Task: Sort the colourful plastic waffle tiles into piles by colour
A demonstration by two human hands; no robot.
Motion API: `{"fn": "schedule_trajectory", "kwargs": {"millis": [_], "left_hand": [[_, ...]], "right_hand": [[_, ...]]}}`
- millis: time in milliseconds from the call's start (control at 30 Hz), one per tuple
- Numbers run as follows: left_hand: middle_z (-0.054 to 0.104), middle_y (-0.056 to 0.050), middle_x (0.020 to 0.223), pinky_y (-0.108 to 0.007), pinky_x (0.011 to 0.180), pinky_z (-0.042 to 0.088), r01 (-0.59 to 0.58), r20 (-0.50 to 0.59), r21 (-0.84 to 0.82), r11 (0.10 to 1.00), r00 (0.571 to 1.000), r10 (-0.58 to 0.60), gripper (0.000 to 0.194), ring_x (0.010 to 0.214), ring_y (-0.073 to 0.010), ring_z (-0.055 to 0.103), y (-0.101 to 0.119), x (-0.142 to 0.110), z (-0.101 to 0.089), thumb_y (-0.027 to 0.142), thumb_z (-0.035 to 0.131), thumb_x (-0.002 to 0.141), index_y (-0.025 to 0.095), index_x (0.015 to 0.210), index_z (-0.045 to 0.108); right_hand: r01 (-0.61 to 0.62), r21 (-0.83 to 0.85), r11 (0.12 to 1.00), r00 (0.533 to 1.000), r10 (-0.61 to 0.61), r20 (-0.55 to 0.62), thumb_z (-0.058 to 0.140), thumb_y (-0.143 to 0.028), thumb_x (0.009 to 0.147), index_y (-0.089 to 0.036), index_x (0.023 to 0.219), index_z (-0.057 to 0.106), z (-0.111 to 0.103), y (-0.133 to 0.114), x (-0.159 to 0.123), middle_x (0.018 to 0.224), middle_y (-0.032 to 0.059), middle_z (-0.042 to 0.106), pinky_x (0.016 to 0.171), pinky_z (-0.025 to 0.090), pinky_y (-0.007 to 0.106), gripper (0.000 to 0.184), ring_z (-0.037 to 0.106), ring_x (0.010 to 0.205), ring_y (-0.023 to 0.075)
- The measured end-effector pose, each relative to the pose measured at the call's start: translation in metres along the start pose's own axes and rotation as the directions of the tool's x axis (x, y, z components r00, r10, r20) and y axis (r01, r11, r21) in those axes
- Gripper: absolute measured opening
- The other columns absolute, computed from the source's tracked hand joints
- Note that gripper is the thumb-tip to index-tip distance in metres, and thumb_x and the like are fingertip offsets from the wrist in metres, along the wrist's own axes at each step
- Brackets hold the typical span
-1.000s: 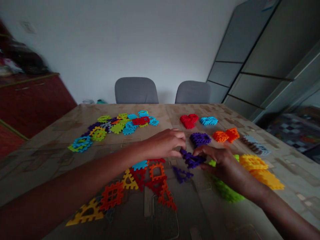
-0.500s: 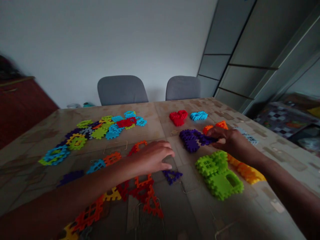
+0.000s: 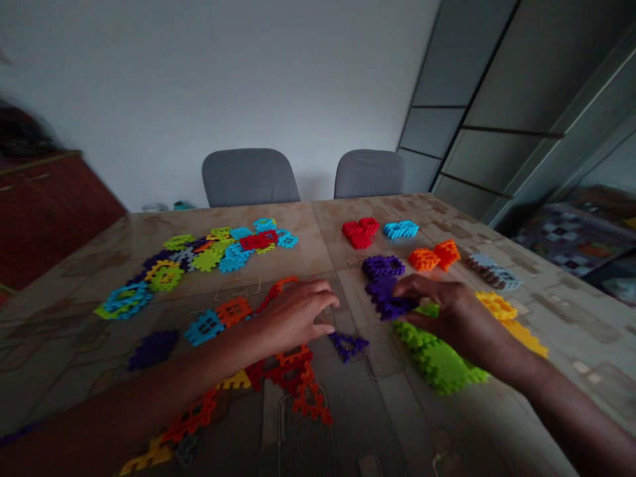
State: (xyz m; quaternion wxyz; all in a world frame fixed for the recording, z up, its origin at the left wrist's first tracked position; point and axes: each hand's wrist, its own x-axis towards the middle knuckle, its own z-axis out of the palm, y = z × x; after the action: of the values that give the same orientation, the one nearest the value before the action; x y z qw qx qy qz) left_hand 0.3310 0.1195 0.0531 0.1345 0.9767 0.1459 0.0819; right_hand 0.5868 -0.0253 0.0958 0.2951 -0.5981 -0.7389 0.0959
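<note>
My right hand (image 3: 444, 311) is over the purple stack of toothed plastic building tiles (image 3: 382, 266). Its thumb and fingers grip the right edge of a purple tile (image 3: 387, 298) at the near side of that stack. Partly under this hand lies a stack of lime-green tiles (image 3: 444, 364). My left hand (image 3: 308, 308) hovers over the middle of the table with thumb and fingers apart and nothing between them. Just right of its thumb lies a purple triangular tile (image 3: 349, 346). Beneath the left forearm are loose red tiles (image 3: 285, 374) and orange tiles (image 3: 234, 310), partly hidden.
Red (image 3: 360, 233), light-blue (image 3: 400, 230), orange (image 3: 434, 256), grey (image 3: 494, 271) and yellow stacks (image 3: 497, 306) stand on the right. Mixed tiles (image 3: 209, 255) form a long pile at back left. Two grey chairs (image 3: 250, 177) stand beyond the table.
My right hand has brought the purple tile left and nearer, down against the near side of the purple stack. The left hand stays almost where it was. The view has shifted slightly.
</note>
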Motion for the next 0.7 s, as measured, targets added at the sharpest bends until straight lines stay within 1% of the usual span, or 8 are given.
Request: {"fn": "schedule_trajectory", "kwargs": {"millis": [133,200,267,367,433,500,600,700], "left_hand": [[0.068,-0.005,0.108,-0.033,0.087,0.052,-0.014,0.026,-0.029,0.999,1.0,0.015,0.024,0.098,-0.0228,0.067,-0.011,-0.01,-0.007,0.017,0.081,0.081,0.019,0.103,0.072],[0.068,-0.004,0.108,-0.031,0.085,0.051,-0.037,0.043,-0.04,0.999,0.998,0.039,0.027,0.098,-0.0215,0.067,-0.009,-0.013,-0.005,0.016,0.084,0.078,0.021,0.102,0.073],[0.067,-0.004,0.109,-0.031,0.086,0.05,-0.051,0.048,-0.036,0.998,0.997,0.053,0.032,0.1,-0.0222,0.066,-0.003,-0.012,0.001,0.021,0.088,0.076,0.022,0.104,0.073],[0.067,-0.004,0.106,-0.033,0.084,0.05,-0.052,0.045,-0.01,0.999,0.998,0.052,0.037,0.1,-0.025,0.065,0.01,-0.007,0.011,0.032,0.093,0.072,0.022,0.101,0.073],[0.067,-0.004,0.102,-0.033,0.083,0.049,-0.046,0.041,0.01,0.999,0.998,0.046,0.039,0.098,-0.0263,0.064,0.016,-0.002,0.016,0.036,0.094,0.07,0.022,0.098,0.072],[0.066,-0.003,0.101,-0.034,0.082,0.048,-0.046,0.044,0.02,0.999,0.998,0.045,0.039,0.098,-0.0267,0.063,0.02,0.0,0.019,0.036,0.095,0.069,0.021,0.096,0.071],[0.065,-0.003,0.101,-0.033,0.081,0.047,-0.048,0.059,0.017,0.999,0.997,0.047,0.038,0.098,-0.0259,0.063,0.022,0.001,0.02,0.034,0.094,0.07,0.02,0.093,0.068],[0.064,-0.002,0.099,-0.031,0.077,0.045,-0.04,0.073,-0.001,0.999,0.997,0.04,0.036,0.095,-0.0244,0.062,0.022,0.0,0.021,0.032,0.094,0.071,0.02,0.09,0.066]], "right_hand": [[0.038,0.096,0.995,0.993,-0.048,0.104,0.064,-0.012,0.089,-0.022,0.105,0.065,0.038,-0.033,-0.011,0.096,0.0039,0.074,0.074,0.056,0.029,0.018,0.072,0.085,0.0184],[0.052,0.112,0.992,0.992,-0.064,0.108,0.064,-0.011,0.09,-0.022,0.105,0.065,0.042,-0.036,-0.01,0.097,0.0036,0.073,0.073,0.055,0.027,0.019,0.071,0.085,0.0174],[0.071,0.087,0.994,0.995,-0.076,0.059,0.064,-0.012,0.09,-0.023,0.104,0.065,0.031,-0.031,-0.006,0.097,0.0032,0.074,0.074,0.056,0.027,0.017,0.072,0.085,0.0174],[0.029,-0.027,0.999,0.998,-0.031,-0.061,0.067,-0.02,0.087,-0.024,0.104,0.066,-0.002,-0.006,0.004,0.097,0.0036,0.076,0.079,0.058,0.032,0.017,0.073,0.083,0.0199],[-0.058,-0.076,0.995,0.992,0.049,-0.113,0.069,-0.027,0.084,-0.022,0.102,0.067,-0.024,0.019,0.01,0.098,0.0061,0.077,0.076,0.059,0.034,0.019,0.073,0.082,0.0225],[-0.174,-0.075,0.982,0.981,0.166,-0.105,0.069,-0.031,0.082,-0.021,0.103,0.067,-0.039,0.048,0.013,0.097,0.0085,0.077,0.075,0.059,0.036,0.023,0.074,0.084,0.0257],[-0.274,-0.097,0.957,0.96,0.266,-0.09,0.069,-0.032,0.079,-0.02,0.102,0.066,-0.046,0.084,0.014,0.095,0.0098,0.078,0.074,0.058,0.038,0.026,0.074,0.085,0.0277],[-0.302,-0.13,0.944,0.953,0.299,-0.046,0.068,-0.026,0.075,-0.021,0.096,0.065,-0.042,0.1,0.012,0.086,0.0071,0.077,0.065,0.055,0.033,0.022,0.073,0.075,0.0251]]}}
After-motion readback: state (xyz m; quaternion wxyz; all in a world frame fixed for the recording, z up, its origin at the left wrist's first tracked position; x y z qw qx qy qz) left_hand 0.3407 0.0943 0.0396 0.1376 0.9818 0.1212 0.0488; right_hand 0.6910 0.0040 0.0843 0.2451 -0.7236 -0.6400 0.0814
